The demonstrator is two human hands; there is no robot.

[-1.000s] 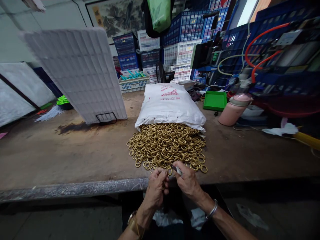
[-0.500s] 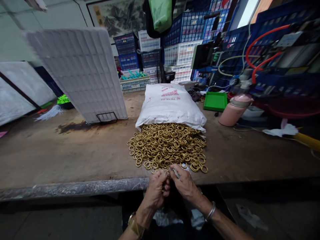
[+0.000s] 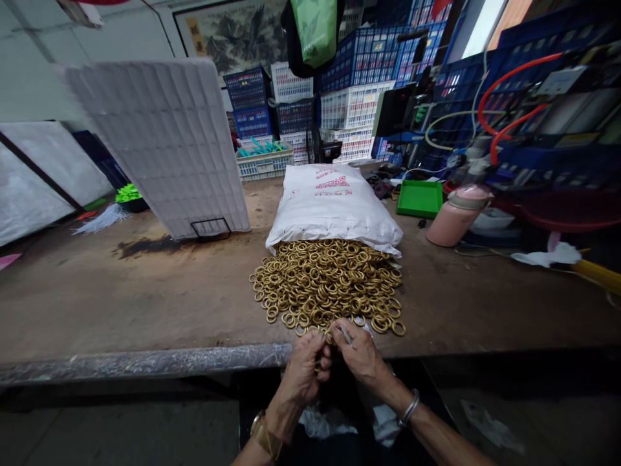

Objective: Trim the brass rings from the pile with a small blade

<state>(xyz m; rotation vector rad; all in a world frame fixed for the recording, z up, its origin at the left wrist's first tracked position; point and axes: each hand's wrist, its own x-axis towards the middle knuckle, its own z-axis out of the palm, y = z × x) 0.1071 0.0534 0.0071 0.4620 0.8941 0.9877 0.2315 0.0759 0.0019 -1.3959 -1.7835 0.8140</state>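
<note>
My left hand [image 3: 306,370] is closed, its thumb and forefinger pinching a gold-coloured ring [image 3: 328,337] at the table's front edge. Close beside it, my right hand [image 3: 363,357] is also closed, with a thin metal tool [image 3: 346,334] between its fingers. Its tip is hidden by the fingers, so I cannot tell what kind of tool it is. The fingertips of both hands meet at the ring. Just beyond them lies a heap of gold-coloured rings [image 3: 325,281], spilling from the mouth of a white woven sack [image 3: 334,210] with red print.
A quilted white panel [image 3: 169,149] stands upright on the wooden table [image 3: 184,298], left of the sack. To the right are a green tray [image 3: 420,198], a pink bottle [image 3: 456,217] and a machine with orange hoses [image 3: 499,103]. Stacked crates [image 3: 356,107] fill the back.
The view has shifted slightly, so everything appears a little further right. Both hands stay in nearly the same pose by the heap, and the ring between the fingertips shows more clearly.
</note>
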